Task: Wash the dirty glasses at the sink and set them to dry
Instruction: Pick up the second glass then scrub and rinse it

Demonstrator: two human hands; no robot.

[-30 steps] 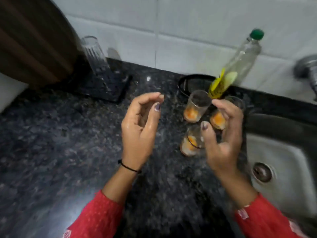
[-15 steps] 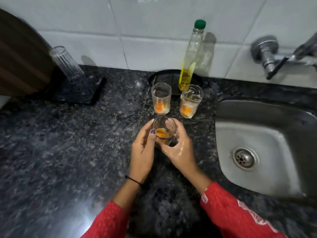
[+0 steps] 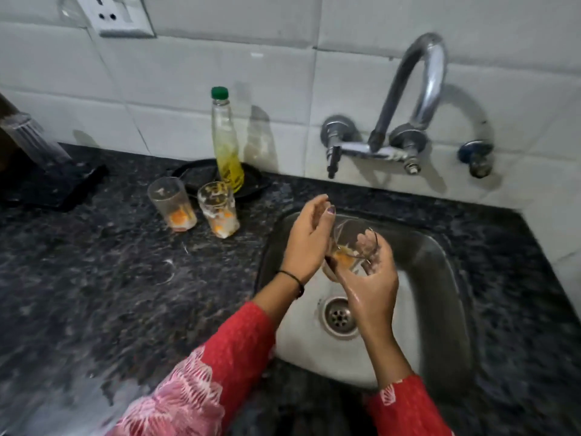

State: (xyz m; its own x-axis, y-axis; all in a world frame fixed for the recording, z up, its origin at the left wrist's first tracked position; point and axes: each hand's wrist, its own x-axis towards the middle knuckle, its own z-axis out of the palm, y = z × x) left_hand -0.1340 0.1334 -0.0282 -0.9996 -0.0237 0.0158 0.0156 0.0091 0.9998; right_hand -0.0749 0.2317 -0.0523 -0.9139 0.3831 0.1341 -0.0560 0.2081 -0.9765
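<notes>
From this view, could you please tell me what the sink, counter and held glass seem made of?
Sink: likely stainless steel, brushed; dull grey metallic sheen. Counter: polished stone, probably granite; dark speckles, glossy reflections. Glass: clear, smooth glass, possibly plastic; the orange residue shows through its wall.

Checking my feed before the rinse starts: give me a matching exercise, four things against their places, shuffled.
Things:
1 held glass
2 green-capped bottle
3 ribbed glass
4 tap

Places:
A on the black mat, far left
B on the wall tiles
C in the right hand above the sink
D on the black tray by the wall

Pairs: 1-C, 2-D, 3-A, 4-B
</notes>
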